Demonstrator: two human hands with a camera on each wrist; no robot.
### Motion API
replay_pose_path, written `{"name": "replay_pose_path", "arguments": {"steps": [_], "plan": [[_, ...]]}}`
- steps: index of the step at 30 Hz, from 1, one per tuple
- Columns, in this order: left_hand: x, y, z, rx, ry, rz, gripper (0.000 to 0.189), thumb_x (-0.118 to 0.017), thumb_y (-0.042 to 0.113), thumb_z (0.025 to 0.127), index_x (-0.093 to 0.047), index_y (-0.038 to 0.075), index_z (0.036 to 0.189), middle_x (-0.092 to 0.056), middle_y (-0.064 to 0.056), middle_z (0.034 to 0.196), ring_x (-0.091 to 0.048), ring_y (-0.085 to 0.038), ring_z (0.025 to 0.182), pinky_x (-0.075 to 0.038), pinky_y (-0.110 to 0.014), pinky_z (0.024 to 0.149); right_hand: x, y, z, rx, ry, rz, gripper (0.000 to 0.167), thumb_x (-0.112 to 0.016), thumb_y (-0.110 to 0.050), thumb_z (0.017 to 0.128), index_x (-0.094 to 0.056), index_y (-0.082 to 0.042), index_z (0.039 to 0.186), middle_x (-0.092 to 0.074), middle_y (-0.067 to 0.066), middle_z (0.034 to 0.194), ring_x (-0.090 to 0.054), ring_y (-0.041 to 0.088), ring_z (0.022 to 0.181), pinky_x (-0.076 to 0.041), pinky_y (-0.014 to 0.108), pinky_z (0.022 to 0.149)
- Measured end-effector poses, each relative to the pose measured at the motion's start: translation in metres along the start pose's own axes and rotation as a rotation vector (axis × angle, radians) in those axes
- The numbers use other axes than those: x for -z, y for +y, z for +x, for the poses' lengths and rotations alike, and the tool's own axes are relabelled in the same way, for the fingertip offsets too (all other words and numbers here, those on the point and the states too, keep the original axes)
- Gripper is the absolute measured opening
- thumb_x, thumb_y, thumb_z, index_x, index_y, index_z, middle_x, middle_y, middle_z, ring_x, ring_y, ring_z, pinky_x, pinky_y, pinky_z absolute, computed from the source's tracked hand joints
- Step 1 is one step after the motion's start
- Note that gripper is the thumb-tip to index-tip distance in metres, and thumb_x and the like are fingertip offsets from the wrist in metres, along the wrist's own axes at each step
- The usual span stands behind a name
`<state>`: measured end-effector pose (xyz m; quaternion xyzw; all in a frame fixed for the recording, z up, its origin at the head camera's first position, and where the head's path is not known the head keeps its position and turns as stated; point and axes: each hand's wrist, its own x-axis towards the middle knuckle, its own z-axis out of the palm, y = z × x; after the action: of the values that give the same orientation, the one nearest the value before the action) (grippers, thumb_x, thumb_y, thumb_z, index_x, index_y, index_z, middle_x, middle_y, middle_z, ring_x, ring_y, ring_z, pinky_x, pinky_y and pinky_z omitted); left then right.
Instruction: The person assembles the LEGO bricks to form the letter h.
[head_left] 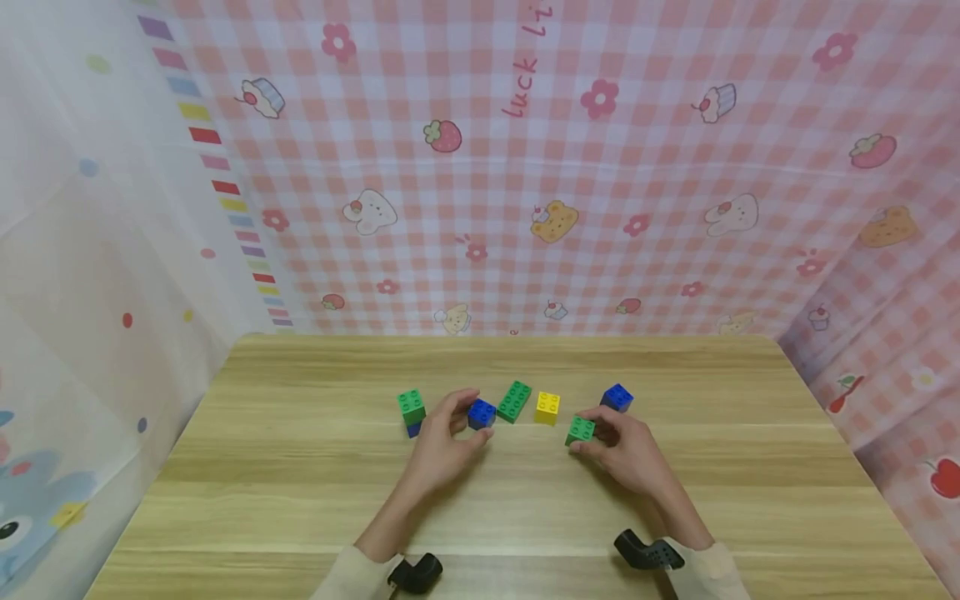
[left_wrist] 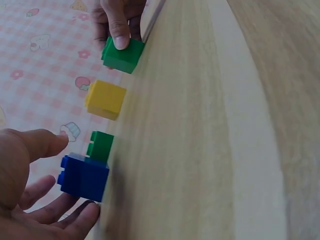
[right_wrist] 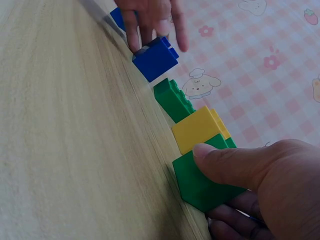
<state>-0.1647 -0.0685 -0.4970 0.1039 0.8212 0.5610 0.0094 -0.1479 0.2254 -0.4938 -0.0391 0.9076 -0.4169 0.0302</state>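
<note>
In the head view my left hand curves around a square blue brick. The left wrist view shows its thumb apart from that brick and its fingers spread close beside it. My right hand pinches a square green brick between thumb and fingers. Between the hands lie a long green brick and a yellow brick. Just beyond the right hand is another blue brick. Left of the left hand, a green brick sits on top of a blue one, which is partly hidden.
The bricks are on a light wooden table. A pink checked cloth hangs behind its far edge, and a white patterned cloth hangs at the left. Each wrist carries a black device.
</note>
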Motion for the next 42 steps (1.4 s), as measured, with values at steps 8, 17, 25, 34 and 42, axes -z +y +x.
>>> {"name": "replay_pose_path", "arguments": {"steps": [8, 17, 25, 34, 42], "plan": [[-0.005, -0.007, 0.006, 0.055, 0.015, 0.024, 0.054, -0.078, 0.013, 0.090, -0.058, 0.007, 0.140, -0.064, -0.013, 0.139, -0.063, -0.030, 0.125, -0.055, -0.042, 0.106, 0.000, 0.001, 0.000, 0.005, 0.005, -0.004, 0.036, -0.082, -0.025, 0.089, -0.070, -0.017, 0.121, -0.073, 0.003, 0.106, -0.067, 0.019, 0.099, -0.059, 0.039, 0.088], [-0.007, -0.011, 0.007, 0.050, 0.018, 0.075, 0.046, -0.080, 0.014, 0.087, -0.065, 0.008, 0.130, -0.070, -0.012, 0.125, -0.066, -0.025, 0.109, -0.058, -0.043, 0.095, -0.001, 0.001, 0.000, 0.017, 0.005, 0.002, 0.036, -0.082, -0.025, 0.088, -0.070, -0.016, 0.122, -0.073, 0.003, 0.105, -0.068, 0.018, 0.098, -0.060, 0.039, 0.087], [-0.005, -0.012, 0.005, 0.040, 0.017, 0.064, 0.044, -0.083, 0.012, 0.084, -0.069, 0.008, 0.125, -0.072, -0.009, 0.122, -0.067, -0.022, 0.107, -0.059, -0.039, 0.095, 0.000, 0.001, 0.001, 0.049, 0.019, -0.030, 0.037, -0.083, -0.026, 0.087, -0.071, -0.017, 0.121, -0.074, 0.002, 0.103, -0.067, 0.016, 0.095, -0.058, 0.036, 0.087], [-0.004, -0.011, 0.000, 0.060, 0.011, 0.057, 0.044, -0.086, 0.013, 0.081, -0.071, 0.007, 0.121, -0.073, -0.010, 0.117, -0.067, -0.023, 0.105, -0.058, -0.042, 0.097, 0.002, -0.001, -0.001, 0.057, 0.010, -0.066, 0.036, -0.082, -0.028, 0.088, -0.072, -0.018, 0.122, -0.074, 0.003, 0.109, -0.067, 0.019, 0.101, -0.058, 0.046, 0.093], [-0.002, -0.008, -0.007, 0.081, -0.001, 0.050, 0.042, -0.086, 0.014, 0.081, -0.072, 0.011, 0.120, -0.074, -0.007, 0.116, -0.066, -0.020, 0.103, -0.057, -0.041, 0.096, 0.001, -0.005, 0.000, 0.061, -0.003, -0.063, 0.038, -0.082, -0.030, 0.089, -0.071, -0.018, 0.123, -0.074, 0.002, 0.109, -0.067, 0.018, 0.100, -0.058, 0.044, 0.090]]}}
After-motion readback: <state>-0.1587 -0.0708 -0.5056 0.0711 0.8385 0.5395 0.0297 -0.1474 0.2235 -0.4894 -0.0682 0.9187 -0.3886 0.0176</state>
